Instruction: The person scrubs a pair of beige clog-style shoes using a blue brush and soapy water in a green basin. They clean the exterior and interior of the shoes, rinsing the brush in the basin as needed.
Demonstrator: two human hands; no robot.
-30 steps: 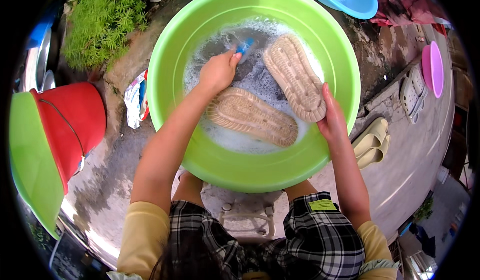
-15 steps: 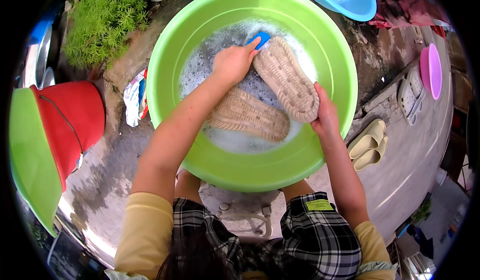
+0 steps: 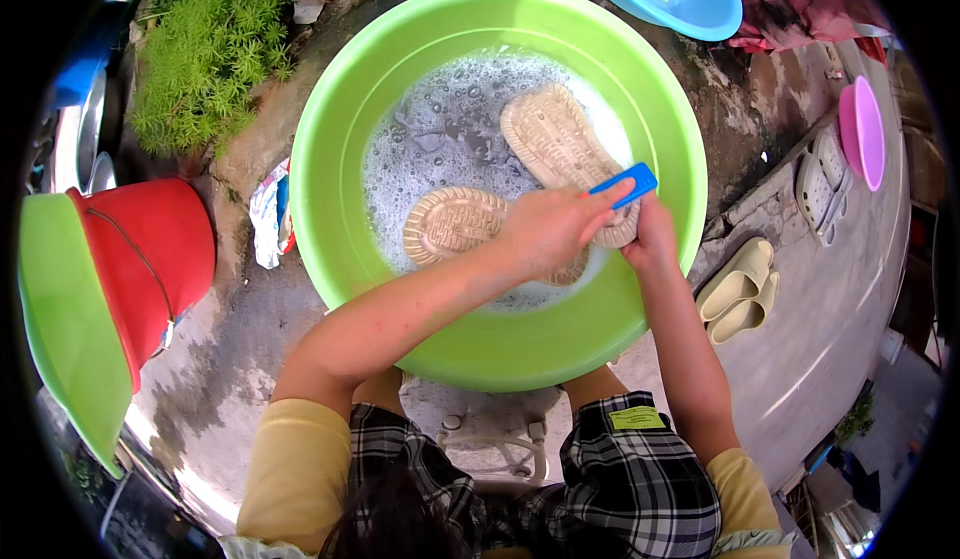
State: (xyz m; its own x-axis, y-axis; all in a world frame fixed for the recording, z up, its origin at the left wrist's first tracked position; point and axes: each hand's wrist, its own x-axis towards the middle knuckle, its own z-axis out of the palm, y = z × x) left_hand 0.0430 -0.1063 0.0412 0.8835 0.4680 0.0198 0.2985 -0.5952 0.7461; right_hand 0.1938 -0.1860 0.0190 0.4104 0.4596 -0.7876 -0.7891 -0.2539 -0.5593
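Note:
Over a large green basin point(image 3: 335, 159) of sudsy water, my left hand point(image 3: 555, 227) is closed around a blue scrub brush point(image 3: 634, 183), its bristles hidden from view. The brush lies across the near end of a beige slipper point(image 3: 548, 131), which is tilted with its patterned sole up. My right hand point(image 3: 654, 234) grips that same near end at the basin's right side. A second beige slipper point(image 3: 450, 221) floats sole up in the suds, partly covered by my left hand and forearm.
To the left stand a red bucket point(image 3: 170, 249) and a green tub point(image 3: 70, 309). A blue basin point(image 3: 690, 4) is at the far right, with a pink basin point(image 3: 866, 134), pale clogs point(image 3: 818, 194) and tan slippers point(image 3: 738, 289) further right. Green plants point(image 3: 210, 49) grow far left.
My left hand has drawn the brush from the slipper's far end to its near end, by my right hand. The floating slipper's left end now shows more above the suds.

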